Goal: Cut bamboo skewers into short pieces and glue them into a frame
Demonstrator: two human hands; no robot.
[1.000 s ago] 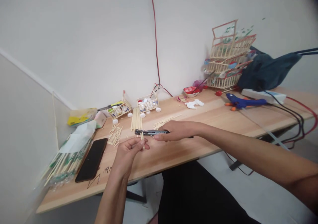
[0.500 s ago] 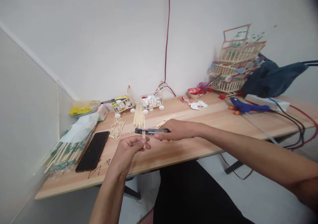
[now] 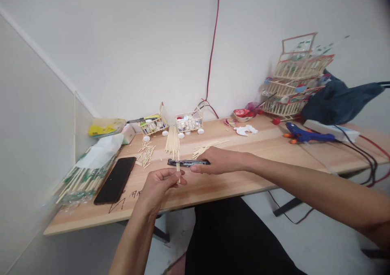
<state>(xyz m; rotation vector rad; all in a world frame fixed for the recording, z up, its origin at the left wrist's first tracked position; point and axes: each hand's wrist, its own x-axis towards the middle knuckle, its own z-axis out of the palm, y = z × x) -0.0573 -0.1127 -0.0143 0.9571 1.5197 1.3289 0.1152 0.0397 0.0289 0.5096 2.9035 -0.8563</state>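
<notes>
My left hand (image 3: 160,184) pinches a thin wooden stick (image 3: 178,166) that stands upright over the front of the wooden table (image 3: 231,181). My right hand (image 3: 217,161) is closed on the handles of a dark cutting tool (image 3: 186,162), whose jaws reach left and meet the stick just above my left fingertips. Behind the tool lies a bundle of long sticks (image 3: 172,140), and a scatter of short cut pieces (image 3: 146,155) lies to its left.
A black phone (image 3: 115,180) and a bag of packed chopsticks (image 3: 83,178) lie at the left. Two small stick carts (image 3: 189,124) stand by the wall. A blue glue gun (image 3: 305,135), stacked stick baskets (image 3: 297,80), a dark bag (image 3: 338,96) and cables fill the right.
Both hands keep their grip and pose. The view has drifted, so the table's objects sit slightly further right and lower in the picture.
</notes>
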